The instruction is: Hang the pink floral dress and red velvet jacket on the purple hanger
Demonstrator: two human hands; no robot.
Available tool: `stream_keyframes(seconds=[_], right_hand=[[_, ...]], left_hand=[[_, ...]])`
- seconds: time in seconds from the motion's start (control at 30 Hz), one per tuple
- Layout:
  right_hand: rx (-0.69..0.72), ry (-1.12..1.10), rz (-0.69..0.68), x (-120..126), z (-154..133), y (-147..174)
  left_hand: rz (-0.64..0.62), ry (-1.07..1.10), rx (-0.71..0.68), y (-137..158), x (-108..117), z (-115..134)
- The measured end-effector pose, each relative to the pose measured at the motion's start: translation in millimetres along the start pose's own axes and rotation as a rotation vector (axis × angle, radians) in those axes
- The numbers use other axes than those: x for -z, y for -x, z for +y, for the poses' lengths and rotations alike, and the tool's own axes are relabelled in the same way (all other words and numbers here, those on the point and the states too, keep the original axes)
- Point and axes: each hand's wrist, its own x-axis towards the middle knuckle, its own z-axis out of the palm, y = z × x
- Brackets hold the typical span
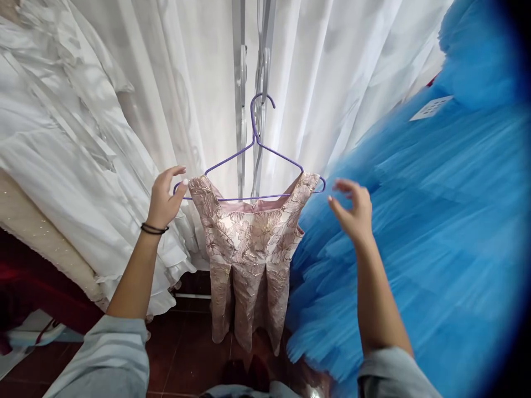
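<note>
A pink brocade dress (253,237) with a floral pattern hangs by its shoulder straps on a purple wire hanger (276,152). The hanger's hook is at the top, in front of a grey metal upright; what bears it I cannot tell. My left hand (165,196) is beside the hanger's left end, thumb and fingers apart, the thumb tip close to the strap. On the other side, my right hand (354,207) is held a little away from the hanger's right end, its fingers curved, spread and slightly blurred, with nothing in them.
White ruffled garments (62,121) hang at the left, with a cream sparkly one (45,237) below them. Large blue tulle gowns (435,221) fill the right, one bearing a white tag (431,108). White curtains (199,83) hang behind. The floor (178,354) is dark red tile.
</note>
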Motion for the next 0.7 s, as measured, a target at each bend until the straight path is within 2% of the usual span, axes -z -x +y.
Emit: stream_keyframes(seconds=[0.03, 0.1, 0.17, 0.2, 0.4, 0.53, 0.7], right_hand=[[-0.001, -0.045, -0.042, -5, 4, -19], [-0.046, -0.162, -0.215, -17, 11, -51], [-0.117, -0.265, -0.343, -28, 16, -69], [-0.151, -0.313, -0.35, -31, 18, -71], [-0.315, -0.578, -0.068, -19, 29, -42], [-0.499, -0.682, 0.009, -18, 32, -21], [-0.71, -0.891, 0.169, -41, 31, 33]], left_hand=[[-0.068, 0.001, 0.018, -8, -5, 2], [-0.144, 0.004, 0.077, -16, -15, 0], [-0.127, 0.052, 0.131, -17, -22, -5], [-0.098, 0.098, 0.151, -17, -24, -8], [0.013, 0.41, 0.347, -3, -22, -14], [0.211, 0.589, 0.528, 12, -21, -16], [0.446, 0.767, 0.64, 48, -37, -30]])
